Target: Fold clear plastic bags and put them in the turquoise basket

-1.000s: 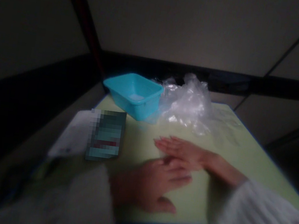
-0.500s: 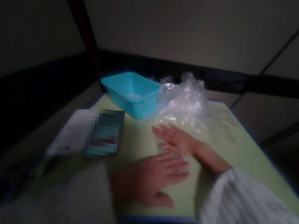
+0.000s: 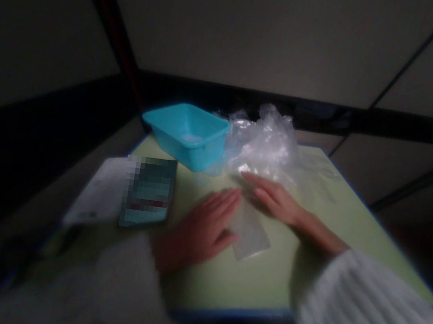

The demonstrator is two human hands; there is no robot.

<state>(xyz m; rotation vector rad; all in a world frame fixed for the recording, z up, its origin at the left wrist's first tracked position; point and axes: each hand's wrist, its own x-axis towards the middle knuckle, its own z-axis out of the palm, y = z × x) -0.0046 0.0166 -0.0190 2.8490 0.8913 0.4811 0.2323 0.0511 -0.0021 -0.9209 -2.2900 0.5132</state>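
A small clear plastic bag (image 3: 251, 237) lies flat on the yellow-green table, partly covered by my hands. My left hand (image 3: 208, 224) rests at the bag's left edge with its fingers stretched out and the thumb apart. To the right, my right hand (image 3: 275, 197) is open and tilted on its edge over the far part of the bag, near the pile of crumpled clear plastic bags (image 3: 268, 145). Neither hand is closed on anything. Dim light and blur hide the fine detail of the bag.
At the back left of the table (image 3: 329, 272) stands a turquoise plastic basin (image 3: 191, 137) with something pale inside. A blurred-out dark green item (image 3: 151, 190) lies at the left, partly over a white sheet (image 3: 97, 189). A wall rises behind the table.
My left hand has slid left and forward, uncovering the small bag. The right hand has turned onto its edge and shifted slightly right. The view has moved a little.
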